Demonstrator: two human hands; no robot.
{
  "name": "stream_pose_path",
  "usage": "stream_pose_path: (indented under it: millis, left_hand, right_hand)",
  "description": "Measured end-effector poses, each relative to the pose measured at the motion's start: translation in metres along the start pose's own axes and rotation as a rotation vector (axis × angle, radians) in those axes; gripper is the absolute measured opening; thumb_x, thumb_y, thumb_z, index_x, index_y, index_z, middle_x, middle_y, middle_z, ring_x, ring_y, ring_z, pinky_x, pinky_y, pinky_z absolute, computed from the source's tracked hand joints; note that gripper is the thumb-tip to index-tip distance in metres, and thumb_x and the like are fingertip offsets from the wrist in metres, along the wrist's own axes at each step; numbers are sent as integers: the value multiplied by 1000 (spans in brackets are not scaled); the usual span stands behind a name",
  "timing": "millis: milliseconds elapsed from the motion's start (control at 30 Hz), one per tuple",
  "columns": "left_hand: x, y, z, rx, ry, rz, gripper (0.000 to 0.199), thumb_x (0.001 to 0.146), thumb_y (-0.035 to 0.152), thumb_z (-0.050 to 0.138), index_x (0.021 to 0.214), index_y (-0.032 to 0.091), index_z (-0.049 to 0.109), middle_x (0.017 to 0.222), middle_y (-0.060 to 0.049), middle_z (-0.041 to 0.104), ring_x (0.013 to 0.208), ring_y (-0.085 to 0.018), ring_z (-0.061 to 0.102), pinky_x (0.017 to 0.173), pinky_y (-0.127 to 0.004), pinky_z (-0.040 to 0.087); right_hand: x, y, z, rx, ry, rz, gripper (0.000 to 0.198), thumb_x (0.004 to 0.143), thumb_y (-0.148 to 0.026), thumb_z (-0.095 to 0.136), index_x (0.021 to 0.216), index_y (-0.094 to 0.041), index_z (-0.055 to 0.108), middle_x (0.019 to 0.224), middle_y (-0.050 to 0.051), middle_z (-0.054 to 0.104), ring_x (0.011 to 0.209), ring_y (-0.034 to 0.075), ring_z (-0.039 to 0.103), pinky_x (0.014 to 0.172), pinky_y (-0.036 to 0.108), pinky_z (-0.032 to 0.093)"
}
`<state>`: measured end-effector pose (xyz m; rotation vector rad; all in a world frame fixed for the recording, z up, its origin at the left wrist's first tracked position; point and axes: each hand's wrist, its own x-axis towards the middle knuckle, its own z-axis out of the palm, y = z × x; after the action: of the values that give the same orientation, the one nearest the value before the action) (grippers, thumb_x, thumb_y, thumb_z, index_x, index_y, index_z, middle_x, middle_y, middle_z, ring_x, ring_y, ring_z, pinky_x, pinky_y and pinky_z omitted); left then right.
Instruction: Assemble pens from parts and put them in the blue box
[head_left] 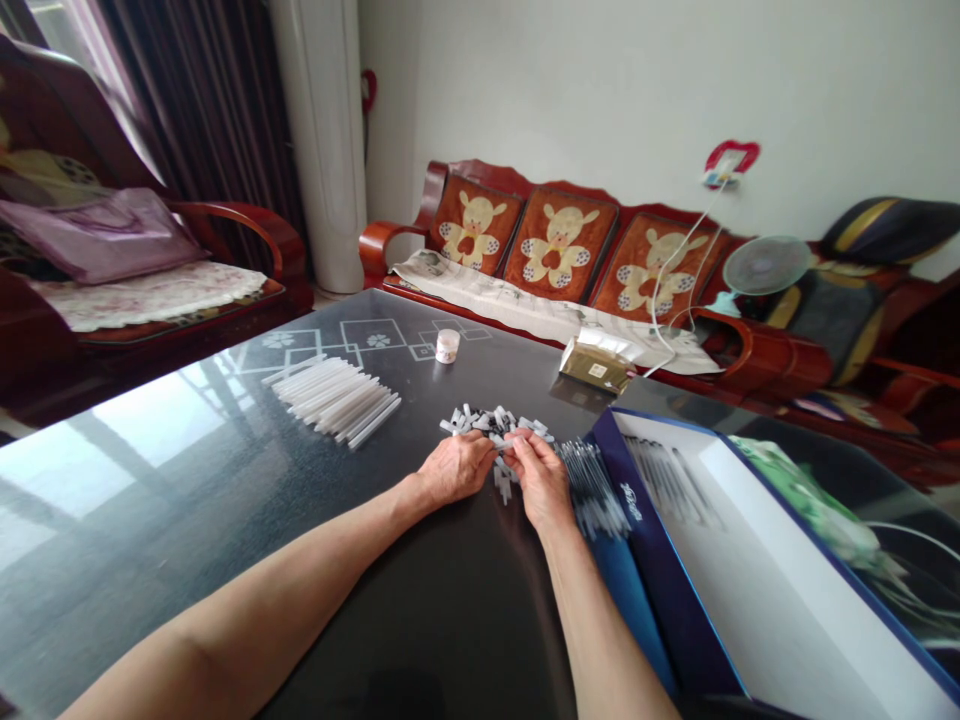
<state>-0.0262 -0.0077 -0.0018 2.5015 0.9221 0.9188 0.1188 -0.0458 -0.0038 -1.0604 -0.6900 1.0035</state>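
Both hands meet at the near edge of a heap of small white and black tube-like pieces [506, 420] on the dark table. My left hand [459, 468] is closed, its fingertips bent together; what it grips is too small to make out. Facing it, my right hand [541, 478] pinches with thumb and forefinger, and something small and whitish shows between the two hands. Just right of that hand lies a bundle of thin clear rods with dark tips [596, 490], resembling pen refills. A row of white translucent tubes [334, 400] lies on the table to the left.
An open blue box with a white inside [720, 560] stands at the right, with several thin rods [675, 480] in it. Farther back are a small white cup [448, 346] and a tissue box [596, 365]. A green bag [810, 495] lies beyond the box.
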Motion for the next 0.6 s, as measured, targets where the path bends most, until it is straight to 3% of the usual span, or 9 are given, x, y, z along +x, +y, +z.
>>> stream_pose_path:
  millis: [233, 600]
  left_hand:
    - [-5, 0, 3, 182, -14, -25, 29, 96, 28, 36, 83, 17, 60, 80, -7, 55, 59, -14, 48, 56, -24, 36]
    - [-5, -3, 7, 218, 8, -9, 29, 96, 26, 35, 86, 18, 61, 83, -8, 58, 69, -16, 53, 59, -23, 40]
  right_hand:
    - [-2, 1, 4, 25, 19, 11, 31, 60, -34, 80, 84, -20, 68, 83, 3, 73, 68, 16, 65, 71, 35, 55]
    - [-3, 1, 9, -2, 58, 39, 30, 60, -35, 77, 84, -21, 66, 80, 3, 72, 67, 19, 65, 68, 36, 55]
